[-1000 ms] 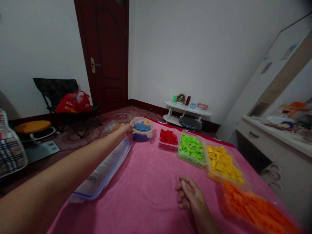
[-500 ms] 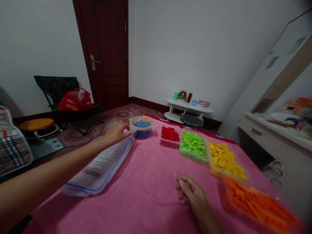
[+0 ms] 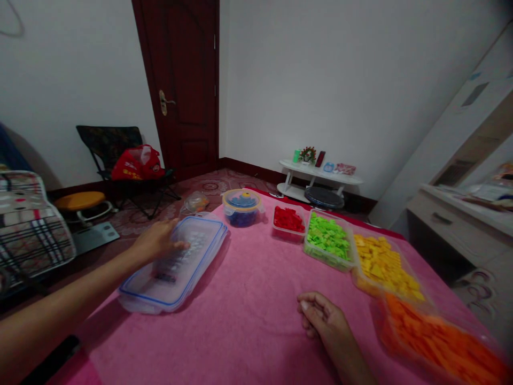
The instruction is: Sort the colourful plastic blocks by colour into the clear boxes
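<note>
Blue-edged clear lid (image 3: 196,264) lies beneath the fingers of our left hand (image 3: 158,240), thumb apart from the rest; blur hides whether they touch it. Beyond them sits a round tub (image 3: 241,217). Our right hand (image 3: 324,318) curls its fingers together, an orange-filled box (image 3: 388,329) to their right.

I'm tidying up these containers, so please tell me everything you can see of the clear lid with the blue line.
The clear lid is long, with rounded corners, and looks like plastic. A blue line follows its edge; pale, blurred marks and a dark patch show mid-lid. It lies roughly level, slantwise, over the left part of the pink cloth. What is beneath it is unclear. The left hand covers part of it; contact cannot be confirmed.
</note>
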`<state>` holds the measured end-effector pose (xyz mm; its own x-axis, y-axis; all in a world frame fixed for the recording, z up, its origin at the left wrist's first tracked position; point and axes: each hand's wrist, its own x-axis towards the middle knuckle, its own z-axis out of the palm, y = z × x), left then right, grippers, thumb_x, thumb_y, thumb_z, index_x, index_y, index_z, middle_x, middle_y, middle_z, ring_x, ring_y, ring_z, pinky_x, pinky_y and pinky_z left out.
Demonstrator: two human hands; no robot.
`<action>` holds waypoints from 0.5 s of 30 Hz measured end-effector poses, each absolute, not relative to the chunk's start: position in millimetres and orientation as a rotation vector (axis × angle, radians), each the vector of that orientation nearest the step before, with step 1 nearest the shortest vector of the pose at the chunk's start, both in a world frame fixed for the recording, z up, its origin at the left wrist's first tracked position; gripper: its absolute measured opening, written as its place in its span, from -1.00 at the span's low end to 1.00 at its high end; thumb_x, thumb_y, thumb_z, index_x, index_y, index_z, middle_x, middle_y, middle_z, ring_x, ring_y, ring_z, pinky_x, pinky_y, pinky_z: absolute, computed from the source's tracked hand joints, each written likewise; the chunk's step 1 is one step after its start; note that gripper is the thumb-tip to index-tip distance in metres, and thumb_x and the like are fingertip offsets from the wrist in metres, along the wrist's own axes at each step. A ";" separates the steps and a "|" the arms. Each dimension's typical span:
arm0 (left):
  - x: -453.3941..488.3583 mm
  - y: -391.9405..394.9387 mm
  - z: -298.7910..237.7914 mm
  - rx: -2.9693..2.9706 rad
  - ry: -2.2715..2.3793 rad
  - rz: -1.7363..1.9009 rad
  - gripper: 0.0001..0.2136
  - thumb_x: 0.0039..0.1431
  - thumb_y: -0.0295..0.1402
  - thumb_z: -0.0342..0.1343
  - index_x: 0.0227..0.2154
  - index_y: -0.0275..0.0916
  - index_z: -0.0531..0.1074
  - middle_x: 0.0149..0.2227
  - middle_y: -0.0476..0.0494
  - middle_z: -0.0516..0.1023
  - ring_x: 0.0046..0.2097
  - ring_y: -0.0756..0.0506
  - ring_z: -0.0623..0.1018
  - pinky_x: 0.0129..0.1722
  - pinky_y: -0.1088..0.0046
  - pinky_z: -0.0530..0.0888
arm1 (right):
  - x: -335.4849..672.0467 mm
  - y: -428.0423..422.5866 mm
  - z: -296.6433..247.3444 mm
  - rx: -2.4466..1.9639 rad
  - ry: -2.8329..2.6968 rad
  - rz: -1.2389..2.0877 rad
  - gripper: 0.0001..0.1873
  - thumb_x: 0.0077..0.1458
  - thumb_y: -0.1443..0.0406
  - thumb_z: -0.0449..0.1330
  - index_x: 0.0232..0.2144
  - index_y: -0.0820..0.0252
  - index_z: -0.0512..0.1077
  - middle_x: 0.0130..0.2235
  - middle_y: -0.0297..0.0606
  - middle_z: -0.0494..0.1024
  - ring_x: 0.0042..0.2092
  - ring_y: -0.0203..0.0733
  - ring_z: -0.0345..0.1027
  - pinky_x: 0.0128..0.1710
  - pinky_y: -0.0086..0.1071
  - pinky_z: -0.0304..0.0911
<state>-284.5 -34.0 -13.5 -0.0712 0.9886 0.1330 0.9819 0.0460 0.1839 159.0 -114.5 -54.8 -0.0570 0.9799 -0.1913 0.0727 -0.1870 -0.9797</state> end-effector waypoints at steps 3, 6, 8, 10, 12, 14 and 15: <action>-299.5 -30.1 -15.6 2.149 2.328 0.349 -0.33 0.02 -0.09 0.08 0.14 -0.42 0.22 0.06 -0.40 0.40 0.06 -0.30 0.41 0.00 0.28 0.33 | 159.4 -115.6 -55.7 -1.352 -1.218 1.360 -0.58 -0.19 0.03 0.27 -0.38 0.24 0.39 -0.57 -0.39 0.34 -0.55 -0.34 0.21 -0.61 -0.49 0.11; -308.1 -29.2 -13.5 2.067 2.358 0.327 -0.45 0.07 -0.13 0.04 0.11 -0.30 0.28 -0.06 -0.21 0.52 -0.03 -0.23 0.48 -0.11 0.39 0.38 | 158.9 -117.5 -54.4 -1.344 -1.224 1.346 -0.62 -0.17 0.05 0.26 -0.39 0.23 0.40 -0.60 -0.42 0.32 -0.56 -0.34 0.21 -0.61 -0.49 0.12; -312.3 -28.5 -12.5 2.012 2.379 0.315 -0.49 0.08 -0.11 0.02 0.06 -0.25 0.33 -0.16 -0.13 0.57 -0.09 -0.20 0.52 -0.20 0.45 0.39 | 157.8 -118.1 -54.0 -1.348 -1.216 1.333 -0.63 -0.17 0.05 0.26 -0.40 0.21 0.40 -0.59 -0.42 0.33 -0.57 -0.35 0.21 -0.62 -0.50 0.12; -315.3 -27.0 -11.8 1.992 2.417 0.323 -0.50 0.05 -0.08 0.03 0.01 -0.26 0.37 -0.17 -0.12 0.58 -0.11 -0.21 0.53 -0.25 0.48 0.38 | 156.9 -117.7 -55.4 -1.352 -1.201 1.320 -0.64 -0.18 0.06 0.27 -0.42 0.21 0.39 -0.58 -0.43 0.33 -0.58 -0.37 0.20 -0.63 -0.51 0.10; -315.5 -25.3 -9.6 2.001 2.442 0.347 -0.51 0.03 -0.08 0.04 -0.04 -0.29 0.41 -0.17 -0.15 0.58 -0.12 -0.21 0.53 -0.27 0.50 0.37 | 156.7 -116.7 -58.8 -1.345 -1.193 1.310 -0.65 -0.17 0.07 0.26 -0.41 0.22 0.39 -0.57 -0.43 0.33 -0.59 -0.38 0.19 -0.64 -0.52 0.09; -311.7 -24.5 -3.3 2.006 2.452 0.419 -0.55 0.01 -0.13 0.06 -0.10 -0.30 0.44 -0.20 -0.14 0.59 -0.15 -0.19 0.53 -0.28 0.52 0.36 | 157.1 -115.8 -62.8 -1.326 -1.200 1.311 -0.65 -0.16 0.09 0.26 -0.40 0.23 0.38 -0.55 -0.43 0.33 -0.58 -0.39 0.20 -0.64 -0.53 0.10; -308.5 -24.6 1.9 1.998 2.445 0.484 -0.58 -0.01 -0.16 0.07 -0.12 -0.29 0.45 -0.23 -0.11 0.59 -0.17 -0.17 0.54 -0.30 0.54 0.36 | 157.5 -115.4 -64.5 -1.317 -1.206 1.313 -0.66 -0.15 0.10 0.26 -0.39 0.23 0.38 -0.54 -0.42 0.34 -0.58 -0.39 0.21 -0.64 -0.53 0.10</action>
<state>-308.5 -24.6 1.9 -0.2166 0.9488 0.2301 0.9649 0.1721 0.1985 157.5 -115.4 -64.5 -0.0358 0.9909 -0.1296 0.0447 -0.1279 -0.9908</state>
